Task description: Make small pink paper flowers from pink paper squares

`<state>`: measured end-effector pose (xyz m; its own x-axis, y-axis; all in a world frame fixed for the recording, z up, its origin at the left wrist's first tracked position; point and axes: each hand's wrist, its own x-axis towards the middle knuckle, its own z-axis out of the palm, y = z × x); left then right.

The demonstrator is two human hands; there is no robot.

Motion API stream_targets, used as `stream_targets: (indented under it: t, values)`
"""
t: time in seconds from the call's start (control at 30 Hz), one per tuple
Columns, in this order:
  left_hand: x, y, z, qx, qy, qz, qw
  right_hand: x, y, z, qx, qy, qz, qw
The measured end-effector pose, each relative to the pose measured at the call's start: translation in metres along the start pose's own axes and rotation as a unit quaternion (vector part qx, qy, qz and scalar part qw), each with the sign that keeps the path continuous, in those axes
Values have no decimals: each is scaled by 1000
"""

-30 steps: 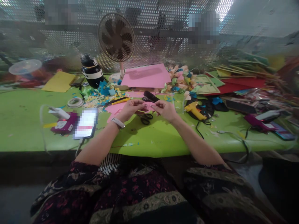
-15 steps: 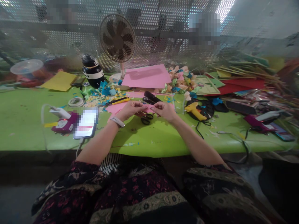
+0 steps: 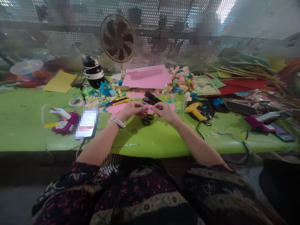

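Note:
Between my two hands is a small piece of pink paper (image 3: 150, 109), mostly covered by the fingers. My left hand (image 3: 132, 111), with a white band on its wrist, pinches it from the left. From the right side my right hand (image 3: 166, 112) grips it between thumb and fingers. Just below and behind the hands lie black-handled scissors (image 3: 147, 120) on the green tabletop (image 3: 150, 140). Pink paper sheets (image 3: 114, 109) lie behind my left hand. A black cylindrical object (image 3: 153, 97) rests right behind the fingertips.
To the right sits a yellow glue gun (image 3: 195, 112) on a black round base. A lit phone (image 3: 86, 123) and a purple power adapter (image 3: 65, 123) are at left. Paper scraps (image 3: 100, 100), a bottle (image 3: 93, 75), a fan (image 3: 117, 39) and paper flowers (image 3: 181, 79) stand behind.
The pink paper showed as a wider curved piece a second ago and is now mostly hidden by the fingers. Both hands stay at nearly the same spot.

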<state>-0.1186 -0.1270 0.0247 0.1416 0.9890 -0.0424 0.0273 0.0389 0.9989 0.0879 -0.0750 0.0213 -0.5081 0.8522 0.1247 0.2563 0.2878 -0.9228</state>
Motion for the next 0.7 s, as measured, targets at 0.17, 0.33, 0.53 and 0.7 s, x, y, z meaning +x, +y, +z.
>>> stream_targets:
  t: [0.17,0.33,0.53,0.7]
  values:
    - [-2,2,-2,1,-10,1,1000,1,1,0,10,-5,-3,1000]
    - [0,6,-6,-24,32,-8,999,5,6,1,17,10,5,1000]
    - [10,10,-21,-100,160,49,981,-1,9,2,-190,-37,-124,973]
    - [16,8,-35,-149,242,82,955,-10,5,9,-356,-97,-156,916]
